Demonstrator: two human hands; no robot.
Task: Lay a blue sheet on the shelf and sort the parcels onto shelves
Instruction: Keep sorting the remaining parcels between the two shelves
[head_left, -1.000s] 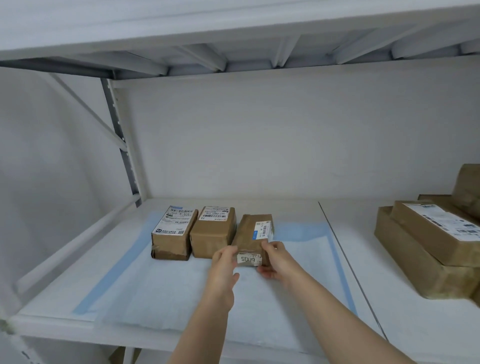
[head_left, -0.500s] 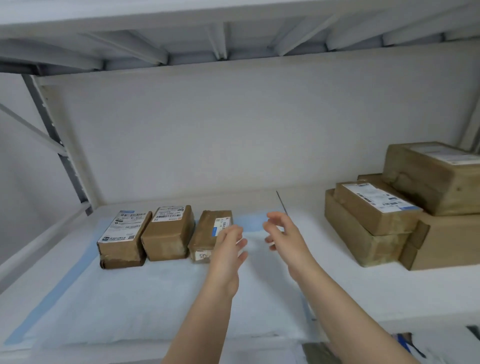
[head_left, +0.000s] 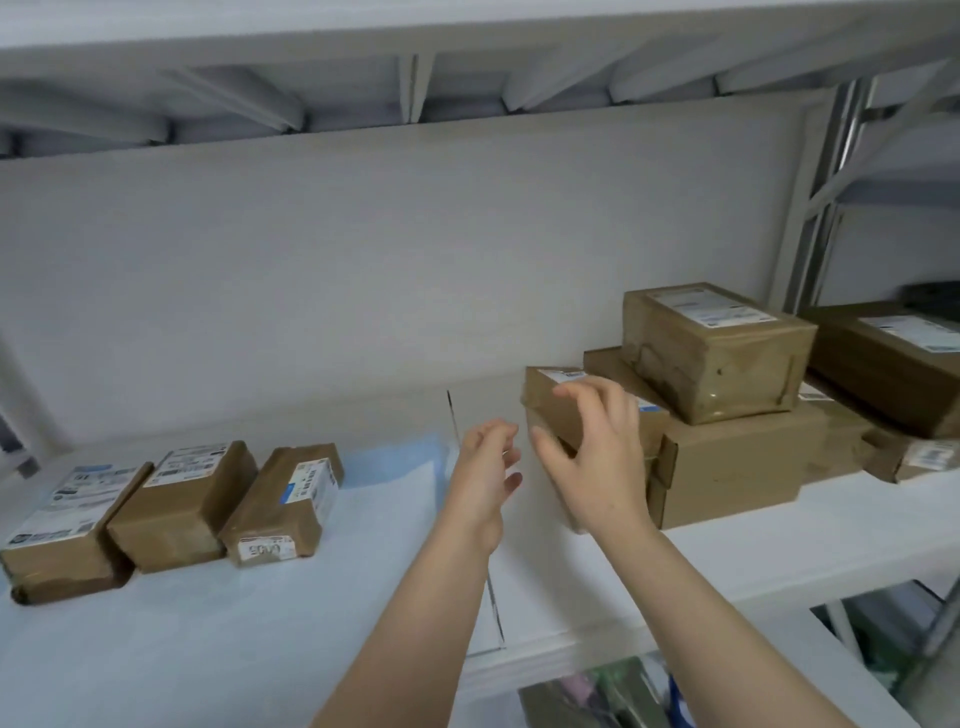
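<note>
Here, the left hand (head_left: 485, 483) hangs with its grip loose and empty, the blue sheet (head_left: 395, 470) and three parcels (head_left: 182, 506) lying to its left. The right hand (head_left: 597, 460), grip spread apart, hovers at a small parcel (head_left: 549, 401) just beyond it.

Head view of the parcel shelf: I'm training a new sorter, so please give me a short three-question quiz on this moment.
1. True or false: the left hand holds a parcel.
2. How many parcels lie in a row on the blue sheet? A two, B three, C five.
3. Fill in: the right hand hovers by the small parcel at the ___ end of the stack.
Key: 1 false; 2 B; 3 left.
</note>
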